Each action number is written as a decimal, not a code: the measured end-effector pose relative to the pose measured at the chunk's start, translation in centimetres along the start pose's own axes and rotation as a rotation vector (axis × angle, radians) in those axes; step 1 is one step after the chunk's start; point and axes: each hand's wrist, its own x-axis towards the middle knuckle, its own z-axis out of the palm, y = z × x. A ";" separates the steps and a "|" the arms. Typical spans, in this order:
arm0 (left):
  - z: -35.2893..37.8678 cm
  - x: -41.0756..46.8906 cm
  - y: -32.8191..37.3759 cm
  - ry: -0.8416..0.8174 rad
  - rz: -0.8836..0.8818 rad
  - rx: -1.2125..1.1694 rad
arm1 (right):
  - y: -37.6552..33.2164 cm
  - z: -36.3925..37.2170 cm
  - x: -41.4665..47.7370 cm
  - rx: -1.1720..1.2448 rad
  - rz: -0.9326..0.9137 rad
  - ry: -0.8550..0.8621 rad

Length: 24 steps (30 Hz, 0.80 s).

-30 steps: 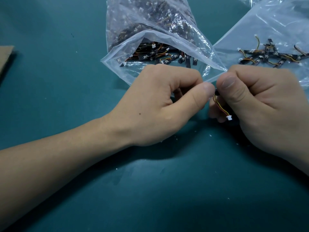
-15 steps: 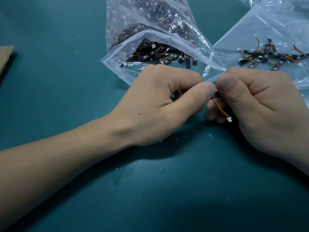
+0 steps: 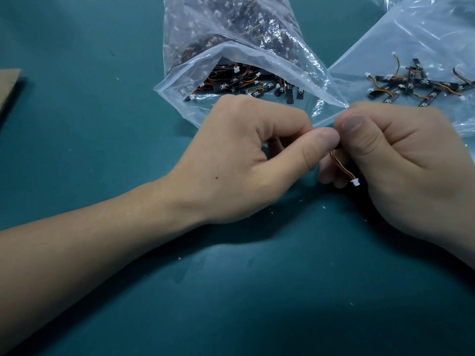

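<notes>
Both hands are meeting over the green table (image 3: pixel 102 304); the left hand (image 3: pixel 246 163) and right hand (image 3: pixel 401 163) are pinching a small wired part (image 3: pixel 343 168) between curled fingers (image 3: pixel 323 142), just in front of the open bag (image 3: pixel 231 55); its white connector (image 3: pixel 355 183) is dangling below.

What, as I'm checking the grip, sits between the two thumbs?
Head view: a small black part, pinched by left hand and right hand; its wire hangs to a white plug.
</notes>
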 end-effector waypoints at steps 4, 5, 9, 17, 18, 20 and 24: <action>0.1 0.0 -0.1 -0.024 -0.002 0.041 | -0.1 0.0 0.0 0.015 0.011 -0.009; 0.2 0.0 -0.1 -0.020 -0.007 0.052 | -0.2 0.0 0.0 0.021 0.012 -0.015; 0.1 0.1 0.3 -0.007 0.005 0.045 | -0.3 -0.1 0.1 0.020 0.006 -0.035; 0.0 0.2 -0.1 -0.009 -0.003 0.023 | -0.7 0.2 0.1 0.051 -0.050 -0.045; 0.0 0.2 -0.2 -0.009 -0.010 0.027 | -0.7 0.2 0.1 0.065 -0.054 -0.048; 0.0 0.2 -0.3 -0.009 -0.016 0.034 | -0.7 0.2 0.1 0.061 -0.061 -0.052; 0.0 0.2 -0.2 -0.013 0.013 0.068 | -0.6 0.3 0.1 0.042 -0.044 -0.063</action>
